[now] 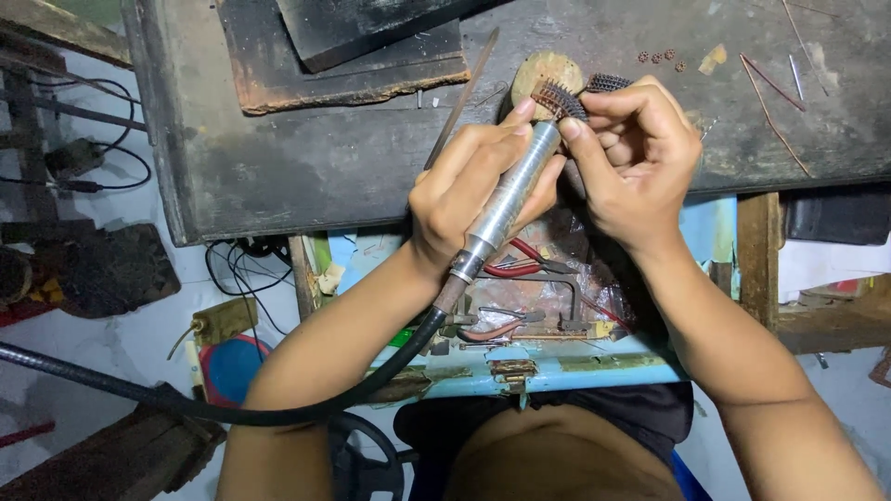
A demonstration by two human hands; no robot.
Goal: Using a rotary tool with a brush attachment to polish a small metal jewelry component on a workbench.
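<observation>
Head view, left to right: a black flexible hose curves up to a silver metal rotary handpiece, gripped by the left hand with fingers wrapped around its barrel. Its tip meets a small dark ridged metal piece, pinched between thumb and fingers of the right hand, just over a round wooden peg on the dark worn workbench. Red-handled pliers lie in the tray below.
</observation>
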